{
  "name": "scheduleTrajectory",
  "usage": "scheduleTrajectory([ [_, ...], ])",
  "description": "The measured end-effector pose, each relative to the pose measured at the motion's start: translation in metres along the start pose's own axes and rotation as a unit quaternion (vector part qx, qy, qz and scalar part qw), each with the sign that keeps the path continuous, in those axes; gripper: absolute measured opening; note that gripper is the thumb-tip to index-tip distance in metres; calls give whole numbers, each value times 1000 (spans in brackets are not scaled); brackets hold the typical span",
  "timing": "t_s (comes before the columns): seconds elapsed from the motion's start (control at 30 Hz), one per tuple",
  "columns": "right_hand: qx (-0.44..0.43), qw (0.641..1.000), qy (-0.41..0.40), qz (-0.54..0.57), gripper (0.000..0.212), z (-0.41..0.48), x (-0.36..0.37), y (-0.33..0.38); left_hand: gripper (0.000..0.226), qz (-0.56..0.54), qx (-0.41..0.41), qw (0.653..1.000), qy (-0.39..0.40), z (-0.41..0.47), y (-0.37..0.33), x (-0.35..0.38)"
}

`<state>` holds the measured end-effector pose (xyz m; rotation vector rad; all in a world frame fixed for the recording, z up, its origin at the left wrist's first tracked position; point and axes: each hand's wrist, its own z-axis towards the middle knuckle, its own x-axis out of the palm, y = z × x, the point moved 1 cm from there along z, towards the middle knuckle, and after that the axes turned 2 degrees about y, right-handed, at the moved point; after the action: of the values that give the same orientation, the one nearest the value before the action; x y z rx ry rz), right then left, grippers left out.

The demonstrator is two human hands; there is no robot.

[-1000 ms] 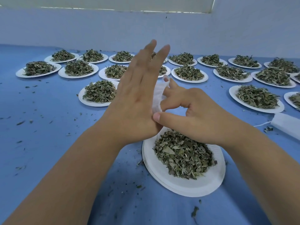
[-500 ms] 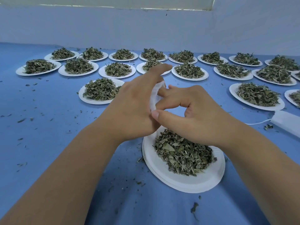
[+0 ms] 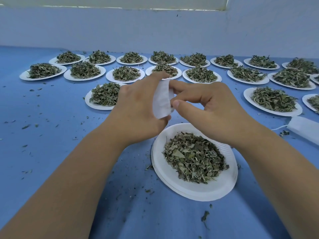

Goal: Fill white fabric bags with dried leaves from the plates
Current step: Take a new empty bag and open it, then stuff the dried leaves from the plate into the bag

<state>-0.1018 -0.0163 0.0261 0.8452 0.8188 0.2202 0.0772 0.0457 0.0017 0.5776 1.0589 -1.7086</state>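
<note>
A small white fabric bag (image 3: 162, 99) hangs upright between both hands, above the far rim of the near white paper plate (image 3: 174, 180). That plate carries a heap of dried green leaves (image 3: 194, 161). My left hand (image 3: 138, 109) curls round the bag from the left, forefinger at its top and thumb under its bottom. My right hand (image 3: 207, 107) pinches the bag's right edge with thumb and bent fingers. The bag's inside is hidden.
Several more white plates of dried leaves stand in rows across the blue cloth, such as one just behind my left hand (image 3: 103, 99) and one at the right (image 3: 272, 100). A white bag with a string (image 3: 305, 128) lies at the right edge. Leaf crumbs dot the cloth.
My left hand's fingers, straight and raised a second ago, have curled down round the bag. More of the bag now shows between the hands. My right hand has stayed on its edge.
</note>
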Motion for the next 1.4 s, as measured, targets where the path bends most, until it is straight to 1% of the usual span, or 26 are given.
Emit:
scheduleTrajectory([
  [0.1,-7,1000,-11,-6,23,1,1,1,74,17,-19,1000,-4,1,0,0],
  [0.17,-7,1000,-1,-21,21,1,0,-2,58,5,-26,1000,2,1,-2,0],
  [0.23,-24,999,-14,-37,18,1,-1,-2,44,-3,-27,1000,5,1,-4,-2],
  [0.33,-46,995,-80,-48,16,-3,-12,2,40,-12,-41,999,3,1,-5,-8],
  [0.37,-47,993,-77,-71,16,-5,-17,3,39,-4,-38,999,-3,1,-4,-11],
  [0.4,-35,994,-39,-100,14,-7,-23,4,36,12,-27,999,-13,1,-3,-15],
  [0.43,-11,991,39,-129,11,-10,-28,5,33,30,-15,999,-24,1,-2,-18],
  [0.47,19,979,130,-156,15,-12,-31,5,33,45,-8,998,-32,1,-2,-21],
  [0.5,46,961,205,-179,26,-15,-35,4,33,54,-2,998,-30,1,-2,-23],
  [0.53,66,946,253,-189,37,-17,-38,3,33,58,1,998,-18,1,-2,-24],
  [0.57,75,939,276,-188,45,-18,-40,2,33,59,3,998,3,0,-3,-23],
  [0.6,71,938,286,-181,49,-19,-41,2,35,55,1,998,32,0,-3,-20],
  [0.67,65,936,300,-174,48,-20,-41,-2,40,26,-11,995,98,-1,-3,-14],
  [0.73,66,934,307,-174,46,-25,-41,-7,45,3,-26,989,147,-1,-3,-7],
  [0.87,63,954,274,-108,37,-34,-40,-13,60,-21,-53,976,210,-1,3,-2],
  [0.93,55,963,248,-86,31,-35,-39,-13,63,-21,-68,972,225,-1,6,-5],
  [1.03,47,979,188,-71,21,-34,-42,-13,49,-26,-85,976,197,-2,6,-11],
  [1.1,43,985,152,-68,16,-33,-45,-15,41,-31,-77,980,181,-3,0,-12],
  [1.27,24,999,21,-42,14,-30,-45,-12,40,-55,-28,982,178,-8,-24,-8],
  [1.33,27,999,-5,-24,17,-30,-43,-10,37,-61,-23,982,178,-9,-29,-5],
  [1.4,32,999,-6,-39,17,-29,-37,-8,32,-62,-26,982,176,-10,-30,-3],
])
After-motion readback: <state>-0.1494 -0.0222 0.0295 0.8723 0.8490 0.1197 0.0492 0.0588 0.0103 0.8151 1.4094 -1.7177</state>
